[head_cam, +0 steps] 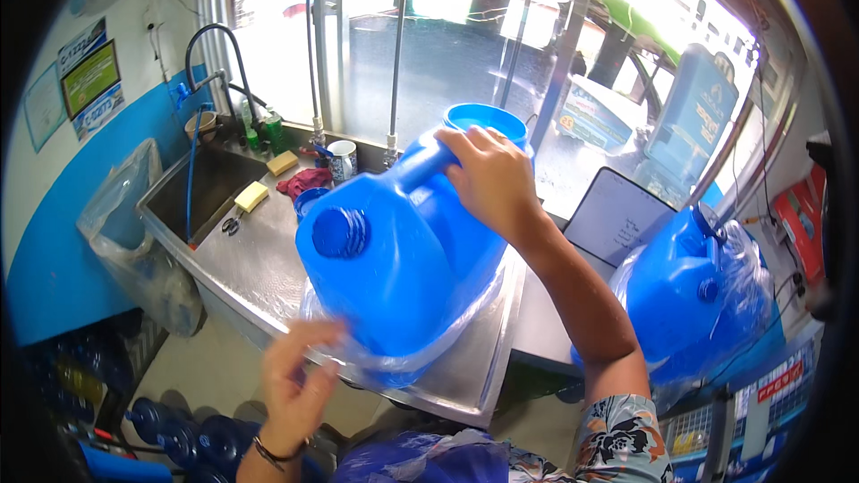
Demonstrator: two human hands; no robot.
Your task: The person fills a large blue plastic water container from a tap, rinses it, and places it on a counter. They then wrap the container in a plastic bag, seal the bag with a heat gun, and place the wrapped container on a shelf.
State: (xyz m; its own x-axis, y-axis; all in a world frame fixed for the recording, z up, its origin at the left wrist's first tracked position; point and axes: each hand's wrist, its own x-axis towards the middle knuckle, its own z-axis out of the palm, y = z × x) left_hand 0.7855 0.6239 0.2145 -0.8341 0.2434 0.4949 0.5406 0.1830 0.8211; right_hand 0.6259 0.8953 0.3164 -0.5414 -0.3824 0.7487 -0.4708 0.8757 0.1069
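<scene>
A large blue plastic water jug stands on the stainless steel sink counter, with clear plastic film around its lower part. My right hand grips the jug's top handle. Beside that hand is the jug's wide round opening, without a lid. A small ribbed cap closes the spout at the near left. My left hand, blurred, is at the jug's lower left corner with thumb and fingers apart; whether its fingertips touch the film is unclear. A blue lid lies partly hidden behind the jug.
Left of the jug are a sink basin, sponges, scissors, a red cloth, a mug and green bottles. A second blue jug and a whiteboard stand right. Bottles crowd the floor.
</scene>
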